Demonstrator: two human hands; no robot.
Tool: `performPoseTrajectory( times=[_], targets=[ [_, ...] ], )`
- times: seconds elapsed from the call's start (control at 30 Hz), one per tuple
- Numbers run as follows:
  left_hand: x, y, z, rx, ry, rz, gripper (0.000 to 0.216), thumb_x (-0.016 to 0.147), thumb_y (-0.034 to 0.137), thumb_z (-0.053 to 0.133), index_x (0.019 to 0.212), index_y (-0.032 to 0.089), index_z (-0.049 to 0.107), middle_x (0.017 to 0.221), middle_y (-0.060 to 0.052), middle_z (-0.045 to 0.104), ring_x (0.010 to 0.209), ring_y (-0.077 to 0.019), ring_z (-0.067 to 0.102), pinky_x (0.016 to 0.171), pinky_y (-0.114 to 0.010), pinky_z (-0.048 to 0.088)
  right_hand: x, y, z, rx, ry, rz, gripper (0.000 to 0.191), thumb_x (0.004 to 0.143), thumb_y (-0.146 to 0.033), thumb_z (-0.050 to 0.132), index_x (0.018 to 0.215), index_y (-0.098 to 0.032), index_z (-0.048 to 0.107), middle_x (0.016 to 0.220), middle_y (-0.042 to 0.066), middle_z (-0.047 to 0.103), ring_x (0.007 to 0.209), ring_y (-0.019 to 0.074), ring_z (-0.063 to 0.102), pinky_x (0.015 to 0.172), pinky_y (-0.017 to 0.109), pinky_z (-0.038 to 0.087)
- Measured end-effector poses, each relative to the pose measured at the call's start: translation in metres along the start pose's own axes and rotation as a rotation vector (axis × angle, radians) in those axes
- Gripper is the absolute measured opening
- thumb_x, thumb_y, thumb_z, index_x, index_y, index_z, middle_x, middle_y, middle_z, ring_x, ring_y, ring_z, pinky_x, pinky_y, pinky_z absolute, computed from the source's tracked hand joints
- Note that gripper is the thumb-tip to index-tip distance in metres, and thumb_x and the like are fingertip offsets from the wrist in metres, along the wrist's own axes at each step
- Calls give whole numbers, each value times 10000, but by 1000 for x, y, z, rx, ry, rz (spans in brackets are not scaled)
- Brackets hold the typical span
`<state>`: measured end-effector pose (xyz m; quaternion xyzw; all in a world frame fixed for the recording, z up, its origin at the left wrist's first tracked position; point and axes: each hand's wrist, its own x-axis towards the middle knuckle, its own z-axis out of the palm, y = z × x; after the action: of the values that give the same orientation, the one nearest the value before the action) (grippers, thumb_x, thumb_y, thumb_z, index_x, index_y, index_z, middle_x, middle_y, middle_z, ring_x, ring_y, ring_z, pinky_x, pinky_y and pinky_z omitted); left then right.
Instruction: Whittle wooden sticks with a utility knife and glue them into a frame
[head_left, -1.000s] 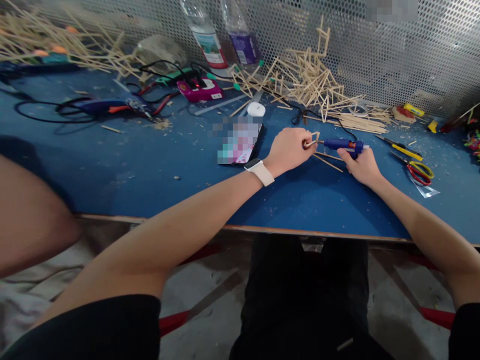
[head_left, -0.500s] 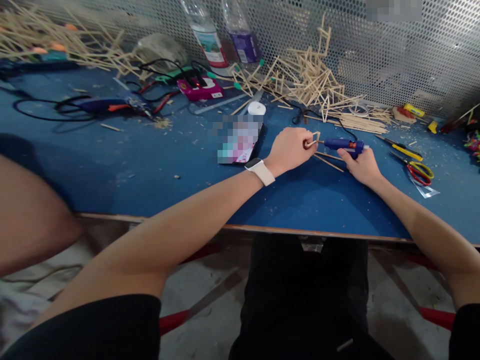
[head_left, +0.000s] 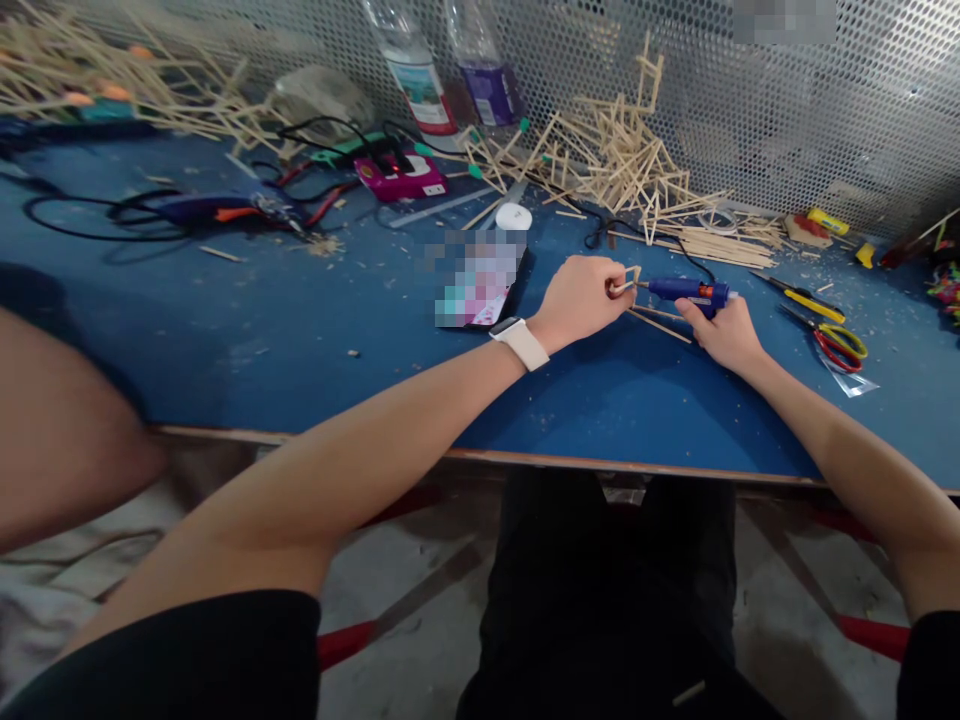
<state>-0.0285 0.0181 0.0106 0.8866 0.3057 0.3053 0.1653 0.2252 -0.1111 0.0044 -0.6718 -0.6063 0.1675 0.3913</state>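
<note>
My left hand (head_left: pixel 583 294), with a white watch on the wrist, is closed on a small frame of thin wooden sticks (head_left: pixel 628 280) held just above the blue table (head_left: pixel 300 340). My right hand (head_left: pixel 721 330) grips a blue glue gun (head_left: pixel 686 291) lying low over the table, its nozzle pointing left at the stick frame. Two loose sticks (head_left: pixel 658 324) lie between the hands.
A phone (head_left: pixel 480 285) lies left of my left hand. Behind stand a heap of glued stick frames (head_left: pixel 622 160), two bottles (head_left: pixel 420 85), a pink device (head_left: pixel 401 180) with cables. Scissors (head_left: pixel 836 340) and a yellow cutter (head_left: pixel 802 297) lie right. Another person's arm (head_left: pixel 67 440) is at left.
</note>
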Motion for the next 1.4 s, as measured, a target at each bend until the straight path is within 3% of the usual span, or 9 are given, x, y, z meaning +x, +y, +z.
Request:
performPoseTrajectory(
  times=[0.43,1.17,1.4],
  targets=[
    [-1,-1,0,-11,36,2,568,984,203,802,699,273,315,674,17,495,668,-185,439,725,-413,357,0,0,-1,-9,3,-13,722,1034,-912,799,740,-271,642,624,66,629,651,228,612,587,370,475],
    [0,2,-1,-9,19,-8,595,988,194,820,698,278,306,675,22,465,661,-189,426,733,-422,340,-1,-3,-1,13,-13,-20,759,1010,-962,780,727,-277,615,622,56,598,631,210,554,571,379,432],
    [0,1,-1,-4,19,-4,577,997,210,811,708,276,316,684,10,491,685,-201,459,752,-421,366,0,-2,-1,-9,-6,-17,696,1056,-872,806,754,-263,657,621,56,613,641,223,591,574,371,456]
  ],
)
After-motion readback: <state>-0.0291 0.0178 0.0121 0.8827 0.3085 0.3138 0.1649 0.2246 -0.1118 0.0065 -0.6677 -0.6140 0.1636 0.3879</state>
